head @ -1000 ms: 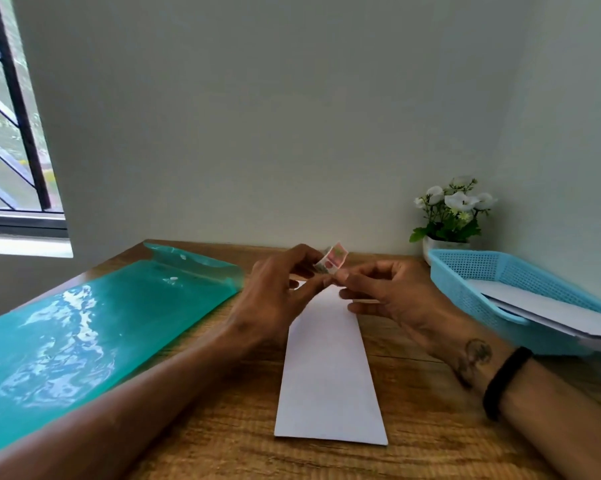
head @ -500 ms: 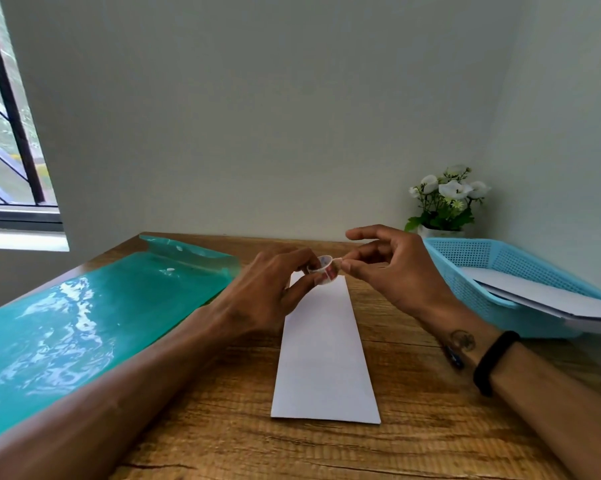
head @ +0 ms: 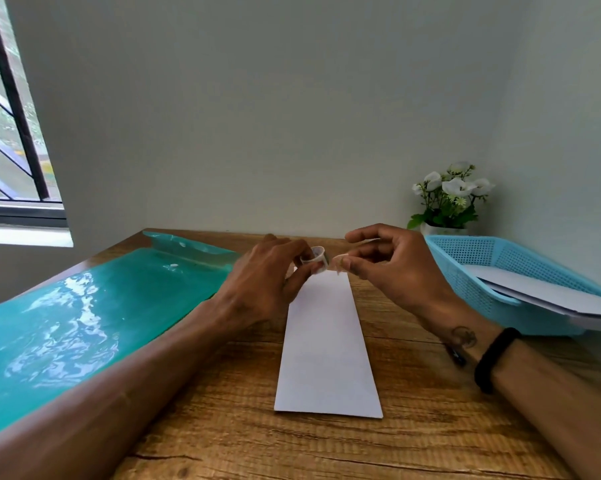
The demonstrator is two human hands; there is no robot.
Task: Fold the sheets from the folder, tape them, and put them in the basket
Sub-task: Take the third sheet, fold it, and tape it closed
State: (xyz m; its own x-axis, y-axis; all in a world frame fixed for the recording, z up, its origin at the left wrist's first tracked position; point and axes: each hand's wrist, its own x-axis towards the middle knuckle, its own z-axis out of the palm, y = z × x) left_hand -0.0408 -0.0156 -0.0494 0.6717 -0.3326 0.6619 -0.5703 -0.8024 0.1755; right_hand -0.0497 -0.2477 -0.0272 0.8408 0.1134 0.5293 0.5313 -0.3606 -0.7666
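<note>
Over the far end of a folded sheet (head: 326, 344) lying on the table (head: 430, 427), the right hand (head: 389, 268) has just drawn a short strip from the tape roll (head: 314, 259) pinched in the left hand (head: 267, 282), readying it for sealing before the basket (head: 493, 271).

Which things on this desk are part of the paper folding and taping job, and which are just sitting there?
In use: small clear tape roll, folded white paper strip, teal plastic folder, light blue mesh basket.
Just sitting: potted white flowers.
</note>
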